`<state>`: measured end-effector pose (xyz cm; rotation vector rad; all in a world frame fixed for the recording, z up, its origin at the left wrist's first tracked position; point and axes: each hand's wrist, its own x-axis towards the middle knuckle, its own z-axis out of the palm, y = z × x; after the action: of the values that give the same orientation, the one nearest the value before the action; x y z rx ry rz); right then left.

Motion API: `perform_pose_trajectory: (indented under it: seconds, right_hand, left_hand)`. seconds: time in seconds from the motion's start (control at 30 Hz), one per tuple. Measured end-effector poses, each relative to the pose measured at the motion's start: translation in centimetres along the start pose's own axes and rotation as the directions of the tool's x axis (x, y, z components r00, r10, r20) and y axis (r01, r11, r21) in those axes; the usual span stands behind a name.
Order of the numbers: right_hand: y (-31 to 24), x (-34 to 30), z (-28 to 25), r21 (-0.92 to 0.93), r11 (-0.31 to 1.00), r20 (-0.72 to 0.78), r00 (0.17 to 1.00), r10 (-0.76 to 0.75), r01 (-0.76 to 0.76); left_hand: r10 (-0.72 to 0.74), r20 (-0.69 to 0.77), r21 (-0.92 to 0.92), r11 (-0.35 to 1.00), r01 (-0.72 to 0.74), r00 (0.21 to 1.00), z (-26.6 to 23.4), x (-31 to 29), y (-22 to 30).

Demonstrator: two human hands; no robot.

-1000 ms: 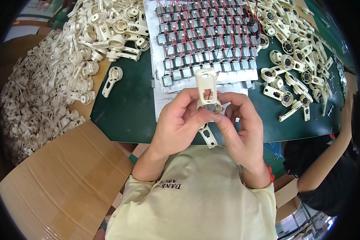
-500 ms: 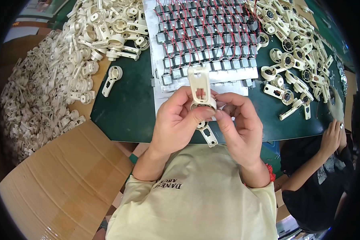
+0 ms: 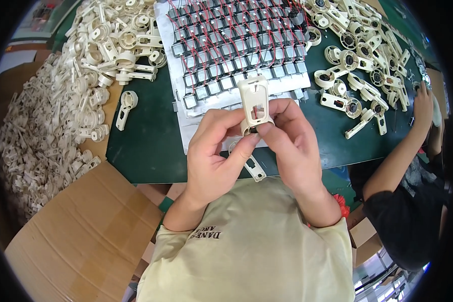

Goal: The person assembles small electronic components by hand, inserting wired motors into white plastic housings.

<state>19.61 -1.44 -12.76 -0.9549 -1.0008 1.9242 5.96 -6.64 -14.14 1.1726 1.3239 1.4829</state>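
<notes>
A cream plastic housing (image 3: 246, 98), with a slotted handle upward and a round ring end below, is held up between both hands. Around the ring's left side my left hand (image 3: 211, 148) is closed, thumb at its near edge. My right hand (image 3: 294, 143) grips the opposite side, its thumb pressing at the ring's opening, where something dark shows. Short red wires are visible through the handle's slot. Below the hands, a second cream housing (image 3: 256, 170) lies at the table's near edge, partly hidden by my left hand.
Rows of silver blocks with red wires (image 3: 226, 65) cover white sheets ahead. Cream housings are heaped at left (image 3: 40, 136) and right (image 3: 350, 60); a single housing (image 3: 128, 100) lies left on the green table. A cardboard flap (image 3: 85, 226) is near left. A co-worker's arm (image 3: 400, 156) reaches in at right.
The view has shifted, so the table contents sit further left. My right thumb has moved onto the ring's opening. The co-worker's hand has moved farther up the table.
</notes>
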Motion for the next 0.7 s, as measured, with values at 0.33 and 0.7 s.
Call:
perform_pose_trajectory:
  seconds: [0.33,0.7]
  right_hand:
    - [-0.7,0.4,-0.3,0.065,0.995,0.042,0.996,0.074,-0.077]
    - [-0.4,-0.2,-0.1,0.016,1.0,0.108,0.994,-0.019,0.018]
  left_hand:
    - [-0.071,-0.012,-0.096,0.993,0.07,0.997,0.1,0.1,0.7]
    - [0.127,0.034,0.114,0.985,-0.13,0.991,-0.4,0.7,0.3]
